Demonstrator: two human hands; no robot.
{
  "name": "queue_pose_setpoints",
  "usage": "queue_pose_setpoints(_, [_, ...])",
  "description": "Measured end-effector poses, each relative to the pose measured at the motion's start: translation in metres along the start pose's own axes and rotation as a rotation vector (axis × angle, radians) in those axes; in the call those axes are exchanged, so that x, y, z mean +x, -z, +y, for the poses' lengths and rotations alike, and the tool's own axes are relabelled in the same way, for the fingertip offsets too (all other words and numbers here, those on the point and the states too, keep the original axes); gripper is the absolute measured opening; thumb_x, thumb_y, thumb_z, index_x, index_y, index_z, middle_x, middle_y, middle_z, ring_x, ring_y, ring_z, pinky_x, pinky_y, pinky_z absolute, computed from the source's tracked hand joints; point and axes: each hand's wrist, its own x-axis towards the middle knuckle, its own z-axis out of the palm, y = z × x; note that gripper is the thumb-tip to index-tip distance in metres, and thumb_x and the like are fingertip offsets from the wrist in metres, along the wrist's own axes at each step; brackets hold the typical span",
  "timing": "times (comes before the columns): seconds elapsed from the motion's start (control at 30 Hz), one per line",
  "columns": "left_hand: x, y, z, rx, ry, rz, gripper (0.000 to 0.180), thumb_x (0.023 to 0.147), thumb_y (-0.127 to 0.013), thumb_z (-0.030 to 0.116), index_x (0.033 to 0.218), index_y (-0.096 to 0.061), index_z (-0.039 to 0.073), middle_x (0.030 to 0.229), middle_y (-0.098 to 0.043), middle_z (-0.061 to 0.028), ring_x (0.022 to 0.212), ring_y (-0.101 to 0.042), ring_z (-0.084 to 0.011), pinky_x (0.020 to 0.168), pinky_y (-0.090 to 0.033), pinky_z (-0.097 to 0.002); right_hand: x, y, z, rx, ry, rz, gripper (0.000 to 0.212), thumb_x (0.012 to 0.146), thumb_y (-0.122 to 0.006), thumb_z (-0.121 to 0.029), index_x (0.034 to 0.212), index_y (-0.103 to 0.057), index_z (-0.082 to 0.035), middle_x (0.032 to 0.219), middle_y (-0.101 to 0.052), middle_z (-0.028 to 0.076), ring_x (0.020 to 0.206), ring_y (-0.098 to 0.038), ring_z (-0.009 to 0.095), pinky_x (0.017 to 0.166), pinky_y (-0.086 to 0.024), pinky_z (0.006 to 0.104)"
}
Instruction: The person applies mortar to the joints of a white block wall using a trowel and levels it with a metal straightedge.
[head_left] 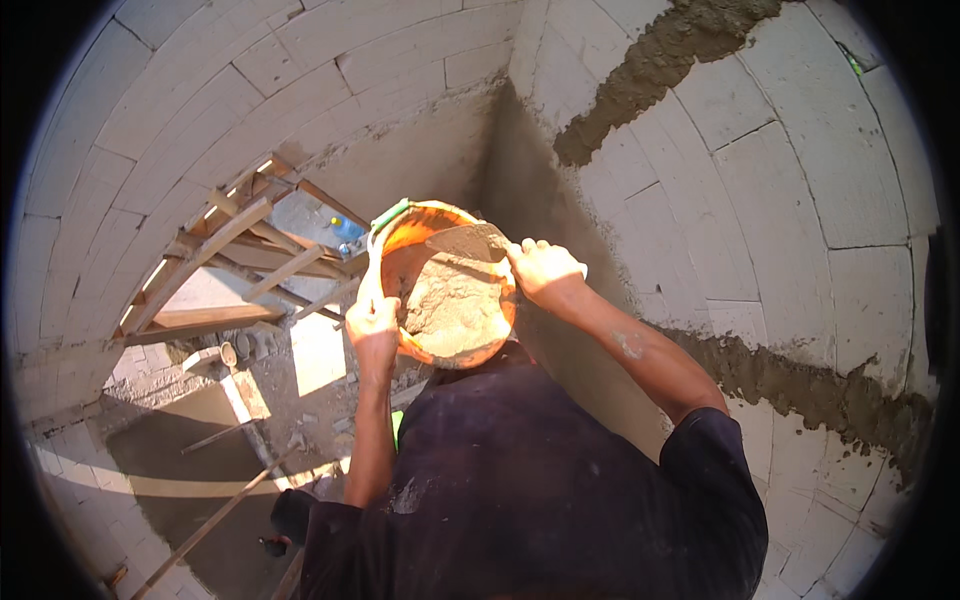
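A: Entry one?
B: Left hand [372, 325], one; right hand [548, 272], one. Hands in all, two.
A: Vessels and tools?
B: Bucket [412, 235], orange, one. Trowel [468, 239], one.
A: Mortar?
B: Heap of mortar [450, 308], bucketed, one. Mortar bands [655, 80], walled, two.
A: Bottles?
B: Blue bottle [346, 229], one.
A: Dark sleeves [705, 450]?
B: Two.
A: Timbers [283, 275]?
B: Several, overlapping; exact number cannot be told.
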Motion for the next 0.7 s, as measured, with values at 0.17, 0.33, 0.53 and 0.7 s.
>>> queue_pose_setpoints(0.17, [0.007, 0.001, 0.017, -0.011, -0.076, -0.001, 0.009, 0.086, -0.064, 0.007, 0.085, -0.067, -0.002, 0.072, -0.054, 0.0044, 0.064, -0.043, -0.0048, 0.056, -0.037, -0.0244, -0.007, 0.0, -0.02, -0.136, 0.296, 0.119, 0.016, 0.085, -0.062, -0.016, 0.095, -0.064, -0.004, 0.078, -0.065, 0.009, 0.076, -0.07, 0.022, 0.063, -0.055, 0.0342])
queue_pose_setpoints(0.33, [0.016, -0.03, 0.046, -0.008, -0.221, -0.011, 0.02, 0.083, -0.061, 0.005, 0.097, -0.069, -0.006, 0.072, -0.055, 0.0048, 0.064, -0.043, -0.0041, 0.057, -0.037, -0.024, -0.012, -0.012, 0.012, -0.165, 0.245, 0.065, 0.017, 0.078, -0.065, -0.015, 0.09, -0.067, -0.003, 0.081, -0.068, 0.012, 0.076, -0.071, 0.026, 0.064, -0.056, 0.0378])
queue_pose_setpoints(0.53, [0.017, -0.03, 0.027, 0.013, -0.126, -0.014, 0.015, 0.083, -0.062, 0.004, 0.093, -0.068, -0.005, 0.072, -0.056, 0.0037, 0.064, -0.045, -0.0047, 0.057, -0.038, -0.0246, -0.025, 0.006, -0.027, 0.26, 0.081, -0.476, 0.034, 0.091, -0.064, -0.037, 0.101, -0.069, -0.005, 0.093, -0.072, 0.018, 0.09, -0.071, 0.035, 0.081, -0.055, 0.0471])
queue_pose_setpoints(0.7, [0.007, -0.018, 0.005, 0.009, -0.027, 0.017, 0.007, 0.086, -0.063, 0.004, 0.087, -0.066, -0.002, 0.071, -0.055, 0.0039, 0.06, -0.044, -0.0043, 0.054, -0.037, -0.024, -0.033, -0.023, 0.011, 0.135, 0.088, -0.306, 0.038, 0.092, -0.064, -0.042, 0.103, -0.066, -0.006, 0.09, -0.071, 0.017, 0.085, -0.069, 0.036, 0.079, -0.054, 0.0486])
